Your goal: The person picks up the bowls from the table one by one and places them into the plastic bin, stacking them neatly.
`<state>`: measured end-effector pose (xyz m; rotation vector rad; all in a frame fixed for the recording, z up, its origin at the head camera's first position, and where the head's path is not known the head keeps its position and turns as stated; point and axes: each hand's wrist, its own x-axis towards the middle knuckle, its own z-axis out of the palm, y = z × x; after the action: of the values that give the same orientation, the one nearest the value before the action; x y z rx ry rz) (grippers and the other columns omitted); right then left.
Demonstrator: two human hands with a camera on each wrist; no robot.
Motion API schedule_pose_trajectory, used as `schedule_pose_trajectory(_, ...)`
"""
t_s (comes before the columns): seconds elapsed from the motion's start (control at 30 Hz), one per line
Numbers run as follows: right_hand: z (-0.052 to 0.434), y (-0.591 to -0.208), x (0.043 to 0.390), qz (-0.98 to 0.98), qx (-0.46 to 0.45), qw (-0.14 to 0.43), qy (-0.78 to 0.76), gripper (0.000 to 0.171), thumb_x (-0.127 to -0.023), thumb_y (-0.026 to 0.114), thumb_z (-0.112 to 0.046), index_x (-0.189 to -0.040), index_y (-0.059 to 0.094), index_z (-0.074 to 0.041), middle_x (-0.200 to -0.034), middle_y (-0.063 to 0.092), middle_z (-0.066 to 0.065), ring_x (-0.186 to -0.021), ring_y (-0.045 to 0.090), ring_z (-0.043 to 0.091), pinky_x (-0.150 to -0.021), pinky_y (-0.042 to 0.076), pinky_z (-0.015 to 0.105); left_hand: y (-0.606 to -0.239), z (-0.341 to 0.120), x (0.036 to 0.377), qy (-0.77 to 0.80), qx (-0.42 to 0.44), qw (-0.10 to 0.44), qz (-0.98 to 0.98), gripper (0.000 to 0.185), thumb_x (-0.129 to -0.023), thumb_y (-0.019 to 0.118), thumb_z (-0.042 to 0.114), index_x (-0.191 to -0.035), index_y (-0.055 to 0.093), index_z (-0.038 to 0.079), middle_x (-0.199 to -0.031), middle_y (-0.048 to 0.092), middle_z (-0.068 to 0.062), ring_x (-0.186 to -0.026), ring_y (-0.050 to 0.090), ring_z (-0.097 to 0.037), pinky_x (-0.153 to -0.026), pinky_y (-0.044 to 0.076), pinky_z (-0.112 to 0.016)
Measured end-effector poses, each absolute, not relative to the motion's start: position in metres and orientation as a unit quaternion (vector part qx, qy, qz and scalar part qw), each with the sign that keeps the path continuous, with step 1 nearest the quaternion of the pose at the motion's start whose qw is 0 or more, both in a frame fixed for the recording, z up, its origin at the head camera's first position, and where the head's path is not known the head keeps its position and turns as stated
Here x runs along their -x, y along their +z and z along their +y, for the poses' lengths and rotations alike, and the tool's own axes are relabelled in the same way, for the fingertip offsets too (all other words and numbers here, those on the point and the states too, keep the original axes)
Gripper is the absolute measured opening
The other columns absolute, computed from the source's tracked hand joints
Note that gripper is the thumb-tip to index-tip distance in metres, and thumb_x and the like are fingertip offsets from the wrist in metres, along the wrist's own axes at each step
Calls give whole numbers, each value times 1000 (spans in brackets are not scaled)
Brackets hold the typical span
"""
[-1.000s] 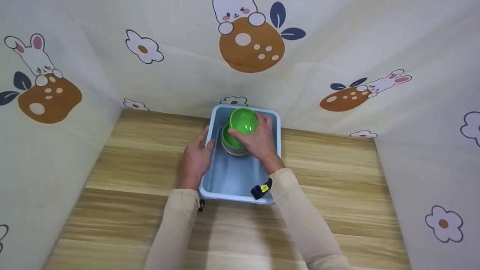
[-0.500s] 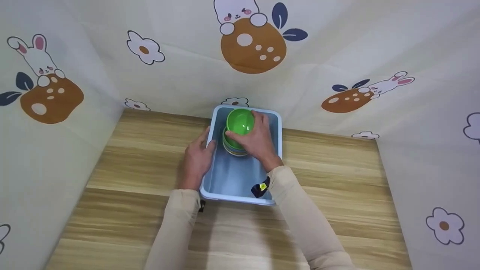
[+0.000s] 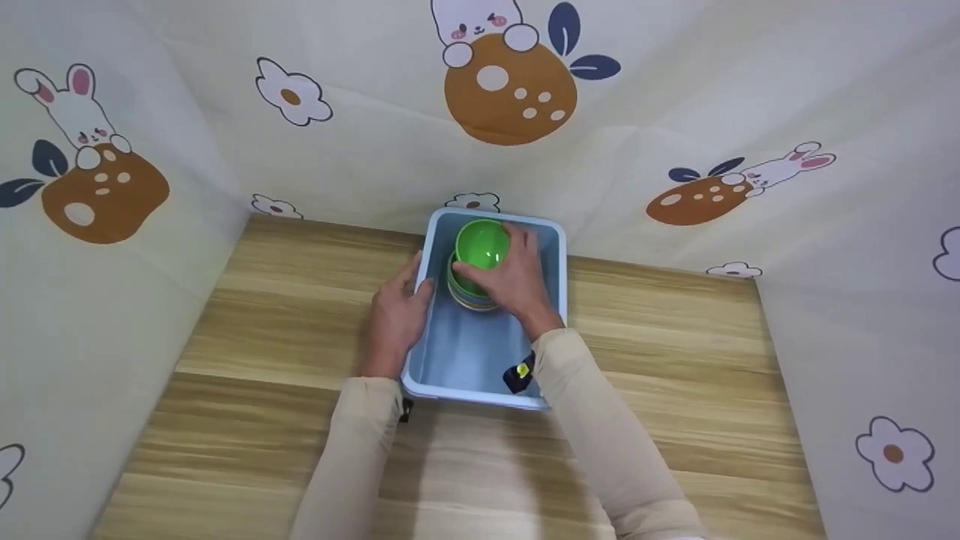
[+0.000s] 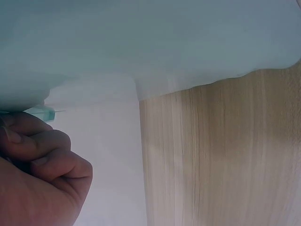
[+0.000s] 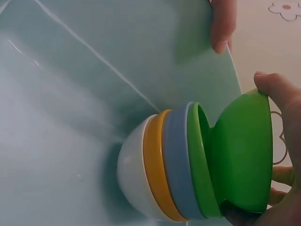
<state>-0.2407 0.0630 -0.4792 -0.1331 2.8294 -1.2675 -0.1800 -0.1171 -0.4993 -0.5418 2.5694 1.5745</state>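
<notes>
A light blue plastic tub stands on the wooden table against the back wall. Inside it is a nested stack of bowls, white, orange, blue and green from the bottom up. My right hand grips a second green bowl by its rim, tilted, its base sitting in the top of the stack. My left hand holds the tub's left rim, thumb over the edge. In the left wrist view its fingers curl against the tub's outer wall.
Cream fabric walls printed with rabbits and flowers close in the table at the back and on both sides. Bare wood lies left, right and in front of the tub. The tub's near half holds nothing.
The right hand has brought the green bowl slightly down and left, closer onto the stack. The left hand has stayed on the tub's rim.
</notes>
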Motion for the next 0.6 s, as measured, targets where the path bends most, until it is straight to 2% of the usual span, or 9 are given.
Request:
schedule_pose_trajectory(0.2, 62, -480, 241, 921, 53, 14, -386, 108, -73, 80, -65, -154, 35, -9, -142, 42, 14, -127, 48, 27, -110, 46, 44, -500, -117, 181, 515, 173, 23, 839, 53, -102, 56, 39, -154, 44, 38, -156, 51, -2, -114, 65, -21, -94, 53, -43)
schedule_pose_trajectory(0.37, 63, -481, 241, 935, 51, 0, -350, 107, -72, 79, -69, -152, 38, -11, -144, 44, 11, -128, 37, 27, -110, 36, 47, -500, -116, 180, 511, 175, 29, 841, 53, -102, 56, 41, -153, 43, 41, -158, 49, 0, -118, 64, -20, -96, 52, -43)
schedule_pose_trajectory(0.6, 64, -483, 241, 936, 42, 7, -348, 107, -71, 79, -68, -151, 39, -10, -145, 46, 11, -129, 35, 27, -109, 33, 48, -499, -116, 178, 502, 183, 40, 844, 53, -103, 54, 43, -154, 40, 44, -156, 51, 0, -106, 65, -21, -82, 53, -38)
